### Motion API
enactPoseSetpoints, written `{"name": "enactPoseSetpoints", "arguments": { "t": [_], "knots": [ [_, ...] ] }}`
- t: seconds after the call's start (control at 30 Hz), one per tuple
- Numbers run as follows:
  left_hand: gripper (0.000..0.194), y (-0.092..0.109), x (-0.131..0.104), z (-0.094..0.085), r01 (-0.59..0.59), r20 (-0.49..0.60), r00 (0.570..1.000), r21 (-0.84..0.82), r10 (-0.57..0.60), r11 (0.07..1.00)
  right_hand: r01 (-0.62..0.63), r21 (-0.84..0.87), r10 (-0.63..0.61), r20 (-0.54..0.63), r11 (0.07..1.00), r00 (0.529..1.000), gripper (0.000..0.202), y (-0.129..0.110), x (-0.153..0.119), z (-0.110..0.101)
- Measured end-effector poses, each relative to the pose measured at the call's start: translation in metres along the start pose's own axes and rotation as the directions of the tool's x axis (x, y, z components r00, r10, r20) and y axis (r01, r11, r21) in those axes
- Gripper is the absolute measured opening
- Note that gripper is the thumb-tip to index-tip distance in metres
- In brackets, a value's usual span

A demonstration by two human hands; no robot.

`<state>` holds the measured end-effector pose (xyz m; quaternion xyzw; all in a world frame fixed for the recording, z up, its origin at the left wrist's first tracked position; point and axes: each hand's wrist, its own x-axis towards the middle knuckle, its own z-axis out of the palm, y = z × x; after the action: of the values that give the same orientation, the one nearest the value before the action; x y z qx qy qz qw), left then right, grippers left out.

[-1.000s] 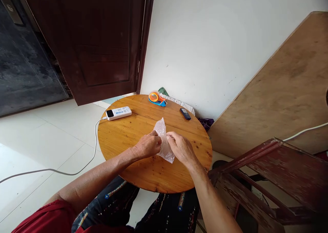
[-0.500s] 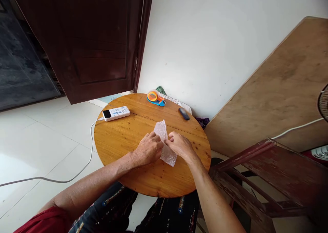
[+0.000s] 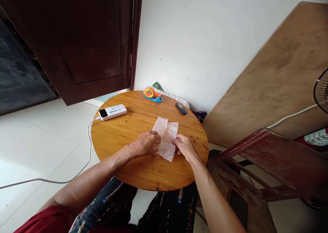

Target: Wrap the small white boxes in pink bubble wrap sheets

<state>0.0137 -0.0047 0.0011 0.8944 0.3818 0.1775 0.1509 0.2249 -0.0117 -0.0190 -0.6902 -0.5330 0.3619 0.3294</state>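
Over the middle of the round wooden table (image 3: pixel 123 133) lies a sheet of clear bubble wrap (image 3: pixel 169 132), partly opened out with a crease down it. My left hand (image 3: pixel 149 142) is closed on its left edge, fingers curled. On the opposite side, my right hand (image 3: pixel 186 146) pinches the right edge between thumb and fingers. The fingertips of my left hand are partly hidden behind its knuckles.
A white power bank (image 3: pixel 112 112) with a white cable (image 3: pixel 89 140) sits at the table's left. Toward the back are a tape dispenser (image 3: pixel 153 94) and a dark, blurred-out object (image 3: pixel 181 108). A red wooden chair (image 3: pixel 269 161) stands at right.
The bubble wrap has been spread wider, its right flap pulled out to the right. My right hand has moved slightly right with that edge. The view has shifted a little.
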Motion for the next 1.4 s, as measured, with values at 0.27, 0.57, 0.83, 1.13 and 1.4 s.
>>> {"name": "enactPoseSetpoints", "arguments": {
  "t": [0.27,0.57,0.83,1.13,1.4],
  "knots": [
    [0.018,0.0,0.001,-0.006,0.018,0.027,1.0,-0.061,-0.016,0.998,-0.015,0.232,-0.002,0.07,0.973,0.998,0.069,0.002,-0.049,-0.005],
    [0.018,0.002,0.002,-0.007,0.061,0.034,0.998,-0.045,-0.06,0.997,0.065,-0.046,-0.067,-0.055,0.997,0.996,0.072,0.009,-0.035,0.026],
    [0.019,0.015,0.001,0.002,0.154,0.023,0.988,0.033,-0.155,0.988,0.118,0.118,-0.101,-0.145,0.986,0.984,0.071,0.011,-0.031,0.031],
    [0.02,0.018,0.004,0.006,0.201,0.027,0.979,0.033,-0.202,0.979,0.025,0.281,-0.01,-0.055,0.959,0.998,0.075,-0.006,-0.041,0.029],
    [0.019,0.02,0.0,0.005,0.192,-0.022,0.981,0.113,-0.191,0.975,0.095,0.406,-0.047,-0.127,0.909,0.991,0.072,-0.01,-0.045,0.035]
  ]
}}
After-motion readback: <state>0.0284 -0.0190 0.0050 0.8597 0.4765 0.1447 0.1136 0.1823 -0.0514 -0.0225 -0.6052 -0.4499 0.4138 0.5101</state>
